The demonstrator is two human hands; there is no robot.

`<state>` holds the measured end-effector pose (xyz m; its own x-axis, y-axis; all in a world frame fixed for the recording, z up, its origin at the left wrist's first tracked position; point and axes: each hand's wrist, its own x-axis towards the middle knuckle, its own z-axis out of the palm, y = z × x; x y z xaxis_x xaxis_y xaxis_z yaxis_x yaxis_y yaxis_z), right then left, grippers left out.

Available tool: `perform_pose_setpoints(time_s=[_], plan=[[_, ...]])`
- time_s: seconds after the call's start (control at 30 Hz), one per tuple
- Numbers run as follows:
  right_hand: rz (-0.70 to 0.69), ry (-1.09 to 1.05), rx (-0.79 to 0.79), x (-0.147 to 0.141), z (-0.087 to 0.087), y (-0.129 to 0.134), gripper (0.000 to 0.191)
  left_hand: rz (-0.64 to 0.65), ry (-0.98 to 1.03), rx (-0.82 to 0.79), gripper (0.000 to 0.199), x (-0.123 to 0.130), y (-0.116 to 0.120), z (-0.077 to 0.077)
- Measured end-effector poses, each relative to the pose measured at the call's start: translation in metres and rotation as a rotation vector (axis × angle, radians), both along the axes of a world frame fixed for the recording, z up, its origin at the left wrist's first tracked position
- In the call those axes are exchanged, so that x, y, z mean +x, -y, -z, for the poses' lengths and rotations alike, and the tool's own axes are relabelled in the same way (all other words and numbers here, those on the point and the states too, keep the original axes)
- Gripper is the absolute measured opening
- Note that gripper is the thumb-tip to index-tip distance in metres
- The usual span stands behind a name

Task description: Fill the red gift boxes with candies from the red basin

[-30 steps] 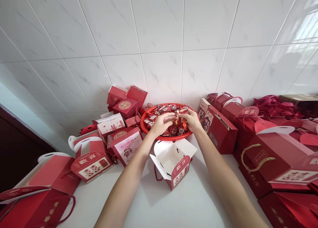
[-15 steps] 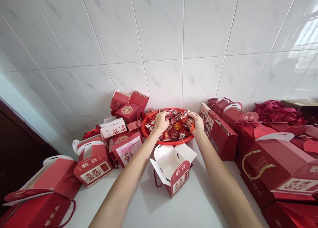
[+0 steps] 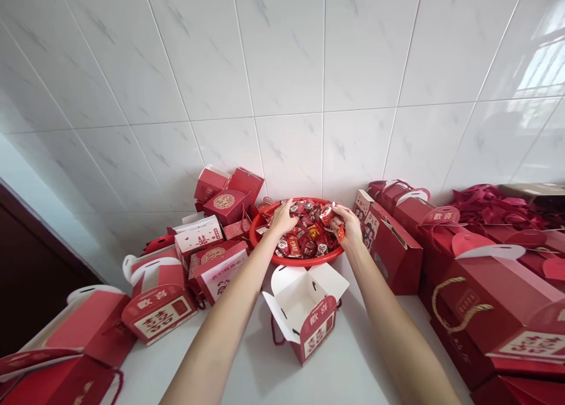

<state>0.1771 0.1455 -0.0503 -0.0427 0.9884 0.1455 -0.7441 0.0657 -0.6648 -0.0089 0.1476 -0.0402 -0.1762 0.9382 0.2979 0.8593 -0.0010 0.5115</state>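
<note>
A round red basin (image 3: 304, 262) full of wrapped candies (image 3: 311, 235) stands by the wall. Over its left part is my left hand (image 3: 282, 219), fingers stretched out and thumb apart, touching the candies. My right hand (image 3: 348, 226), at the basin's right rim, is closed around a few candies in red and white wrappers (image 3: 327, 215); an orange-red wrapper shows below its fingers. In front of the basin, between my forearms, a small red gift box (image 3: 316, 328) stands with its white-lined flaps spread, and no candies show inside it.
Red gift boxes (image 3: 159, 311) crowd the left side, some stacked. More boxes (image 3: 498, 299) with cord handles are piled on the right, with dark red ribbon-like material (image 3: 481, 205) behind. A tiled wall (image 3: 286, 152) rises behind the white table (image 3: 326, 384).
My left hand has shifted slightly left over the candies, and its fingers have spread. My right hand keeps its candies near the rim. The whole view has tipped up a little.
</note>
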Motion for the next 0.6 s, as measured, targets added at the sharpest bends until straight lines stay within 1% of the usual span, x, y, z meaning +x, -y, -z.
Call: perform_pose_setpoints(time_s=[0.13,0.27,0.43,0.6], plan=[[0.006,-0.001,0.005,-0.001,-0.001,0.001,0.038,0.072,-0.018,0.097,0.067,-0.001,0.001,0.003],[0.005,0.001,0.017,-0.001,-0.002,0.003,0.041,0.114,-0.009,0.165,0.062,-0.002,0.005,0.005],[0.007,0.017,0.028,-0.001,-0.004,0.006,0.040,0.156,0.017,0.212,0.056,-0.002,0.008,0.006],[0.013,0.023,0.030,-0.001,-0.004,0.008,0.036,0.181,0.011,0.249,0.055,-0.001,0.011,0.008]])
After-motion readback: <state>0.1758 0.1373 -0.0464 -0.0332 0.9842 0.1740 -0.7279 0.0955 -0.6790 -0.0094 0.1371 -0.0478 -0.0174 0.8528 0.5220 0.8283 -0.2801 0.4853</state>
